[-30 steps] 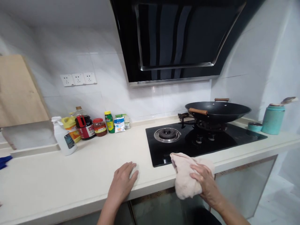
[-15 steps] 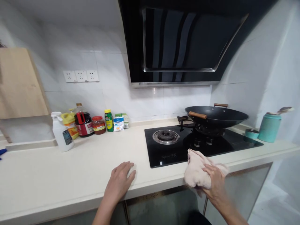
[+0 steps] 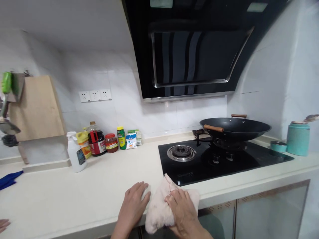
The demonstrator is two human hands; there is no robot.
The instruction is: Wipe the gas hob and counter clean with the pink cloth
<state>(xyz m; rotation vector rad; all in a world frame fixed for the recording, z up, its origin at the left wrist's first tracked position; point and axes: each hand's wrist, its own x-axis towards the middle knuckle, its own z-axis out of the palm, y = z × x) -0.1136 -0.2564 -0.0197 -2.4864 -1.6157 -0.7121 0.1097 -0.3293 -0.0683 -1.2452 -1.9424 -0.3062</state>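
Note:
A pale pink cloth (image 3: 159, 205) lies bunched over the counter's front edge, just in front of the stove's left corner. My right hand (image 3: 183, 209) grips it from above, fingers curled into the fabric. Close to the cloth's left side, my left hand (image 3: 134, 202) rests flat on the white countertop (image 3: 99, 192), fingers stretched out and holding nothing. Behind both hands is the black glass gas stove (image 3: 199, 176), with a bare burner (image 3: 181, 152) on its left. A black wok (image 3: 236, 127) with wooden handles sits on the right burner.
A white spray bottle (image 3: 76, 154), sauce jar (image 3: 111, 144), green bottle (image 3: 121, 138) and seasoning packets (image 3: 131, 141) stand along the back wall. Teal canister (image 3: 298, 139) at right. Blue cloth (image 3: 10, 180) at left. Another person's fingers (image 3: 3, 225) show at the left edge. Range hood (image 3: 194, 59) overhangs.
My right hand has slid the cloth left along the counter's front edge, close to my left hand. The view has shifted slightly; another person's fingers now show at far left.

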